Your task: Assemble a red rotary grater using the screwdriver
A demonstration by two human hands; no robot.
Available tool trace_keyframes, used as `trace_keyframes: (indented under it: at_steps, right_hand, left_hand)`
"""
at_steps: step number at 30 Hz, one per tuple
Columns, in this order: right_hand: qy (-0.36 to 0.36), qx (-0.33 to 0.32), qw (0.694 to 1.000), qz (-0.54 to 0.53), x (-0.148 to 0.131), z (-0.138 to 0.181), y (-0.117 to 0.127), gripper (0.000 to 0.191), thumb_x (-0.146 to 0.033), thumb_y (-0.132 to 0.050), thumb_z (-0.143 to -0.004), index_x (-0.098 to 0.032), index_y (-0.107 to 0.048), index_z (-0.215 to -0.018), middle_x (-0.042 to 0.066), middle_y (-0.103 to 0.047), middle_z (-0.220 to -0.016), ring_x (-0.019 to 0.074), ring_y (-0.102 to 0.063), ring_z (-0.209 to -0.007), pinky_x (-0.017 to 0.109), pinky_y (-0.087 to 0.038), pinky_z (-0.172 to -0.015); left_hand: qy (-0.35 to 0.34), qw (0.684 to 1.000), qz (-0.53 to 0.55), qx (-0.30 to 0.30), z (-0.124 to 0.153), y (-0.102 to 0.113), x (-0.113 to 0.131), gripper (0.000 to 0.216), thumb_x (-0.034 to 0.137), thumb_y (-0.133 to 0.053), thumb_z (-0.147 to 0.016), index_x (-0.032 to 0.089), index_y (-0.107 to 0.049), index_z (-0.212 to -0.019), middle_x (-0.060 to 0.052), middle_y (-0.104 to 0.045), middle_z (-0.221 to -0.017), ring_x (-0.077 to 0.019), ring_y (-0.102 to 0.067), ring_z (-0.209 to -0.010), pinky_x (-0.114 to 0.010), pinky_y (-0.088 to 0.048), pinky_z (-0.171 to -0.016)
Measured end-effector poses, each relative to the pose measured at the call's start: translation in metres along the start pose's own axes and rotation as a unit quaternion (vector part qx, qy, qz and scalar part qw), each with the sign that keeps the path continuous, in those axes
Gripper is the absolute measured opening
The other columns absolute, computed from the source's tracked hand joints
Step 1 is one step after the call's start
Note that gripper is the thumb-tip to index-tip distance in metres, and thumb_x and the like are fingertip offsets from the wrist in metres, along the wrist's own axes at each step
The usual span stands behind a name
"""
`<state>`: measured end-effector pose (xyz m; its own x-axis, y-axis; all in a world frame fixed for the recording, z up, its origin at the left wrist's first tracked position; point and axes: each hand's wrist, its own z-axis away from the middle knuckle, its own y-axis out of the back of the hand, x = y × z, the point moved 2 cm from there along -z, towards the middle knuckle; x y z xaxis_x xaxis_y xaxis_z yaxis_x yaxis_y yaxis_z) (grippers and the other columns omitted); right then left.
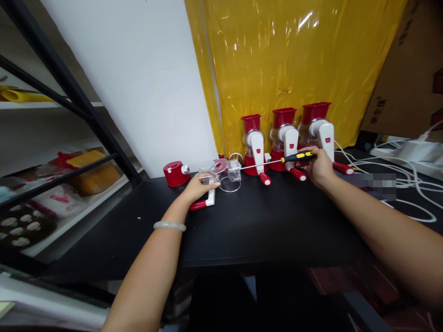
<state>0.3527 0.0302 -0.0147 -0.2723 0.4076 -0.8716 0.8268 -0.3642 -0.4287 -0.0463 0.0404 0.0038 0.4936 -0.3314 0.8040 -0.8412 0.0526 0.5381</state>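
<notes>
My right hand (pixel 317 168) is closed round the black and yellow handle of a screwdriver (pixel 300 157). Its long metal shaft points left, and the tip is at the side of a clear plastic grater body (pixel 230 183), though exact contact is too small to tell. My left hand (pixel 200 186) grips this body from the left, with the thumb toward me and the other fingers partly hidden. Just below that hand lies a white crank with a red handle (pixel 199 205). Farther left, a red grater base (pixel 176 174) with a white knob sits on the black table (pixel 242 235).
Several assembled red and white rotary graters (pixel 255 145) stand in a row at the back right, cranks facing me. White cables (pixel 411 184) tangle on the far right. Behind hangs yellow plastic sheeting (pixel 294 55); a black-framed shelf (pixel 79 106) stands left.
</notes>
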Motion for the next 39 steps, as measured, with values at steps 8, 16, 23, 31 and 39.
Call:
trace_keyframes:
  at_steps: [8, 16, 23, 31, 39]
  right_hand:
    - [0.041, 0.001, 0.999, 0.036, 0.002, -0.002, -0.003, 0.021, -0.029, -0.054, -0.091, -0.022, -0.061, -0.072, -0.003, -0.050, -0.044, 0.0097, -0.043, -0.034, 0.021, -0.039, -0.035]
    - [0.030, 0.003, 0.998, 0.047, -0.007, 0.007, -0.007, 0.042, -0.054, -0.043, -0.098, -0.023, -0.055, -0.071, -0.004, -0.047, -0.043, 0.0087, -0.036, -0.029, 0.022, -0.037, -0.032]
    - [-0.032, 0.028, 0.999, 0.016, -0.007, 0.008, -0.007, 0.027, -0.026, -0.036, -0.093, -0.021, -0.058, -0.078, 0.001, -0.062, -0.060, 0.0121, -0.058, -0.047, 0.023, -0.050, -0.044]
    - [0.062, 0.005, 0.994, 0.087, 0.004, -0.002, -0.001, 0.018, -0.041, -0.057, -0.090, -0.025, -0.057, -0.080, -0.006, -0.044, -0.045, 0.0113, -0.042, -0.034, 0.024, -0.043, -0.036]
    - [0.055, -0.018, 0.993, 0.106, 0.007, -0.001, 0.000, 0.028, -0.049, -0.056, -0.092, -0.028, -0.057, -0.073, -0.005, -0.037, -0.040, 0.0142, -0.040, -0.034, 0.029, -0.042, -0.036]
  left_hand:
    - [0.006, 1.000, 0.008, -0.001, 0.000, 0.000, 0.000, 0.040, 0.035, -0.083, -0.065, 0.016, -0.073, -0.099, -0.011, -0.074, -0.110, -0.0258, -0.068, -0.105, -0.038, -0.051, -0.093]
    - [0.006, 1.000, 0.006, 0.004, 0.001, 0.000, 0.001, 0.040, 0.034, -0.084, -0.064, 0.016, -0.074, -0.098, -0.011, -0.075, -0.108, -0.0260, -0.068, -0.103, -0.039, -0.051, -0.092]
    - [0.003, 1.000, 0.013, 0.006, 0.002, -0.001, 0.002, 0.038, 0.032, -0.084, -0.064, 0.017, -0.074, -0.097, -0.010, -0.075, -0.108, -0.0258, -0.069, -0.104, -0.039, -0.052, -0.093]
    - [0.001, 1.000, 0.019, 0.000, 0.000, 0.000, 0.000, 0.037, 0.033, -0.085, -0.064, 0.018, -0.076, -0.096, -0.010, -0.075, -0.110, -0.0260, -0.067, -0.105, -0.041, -0.050, -0.096]
    - [-0.007, 0.998, 0.060, -0.034, -0.001, -0.002, -0.004, 0.021, 0.032, -0.083, -0.065, 0.022, -0.081, -0.084, -0.010, -0.073, -0.114, -0.0275, -0.062, -0.114, -0.042, -0.048, -0.101]
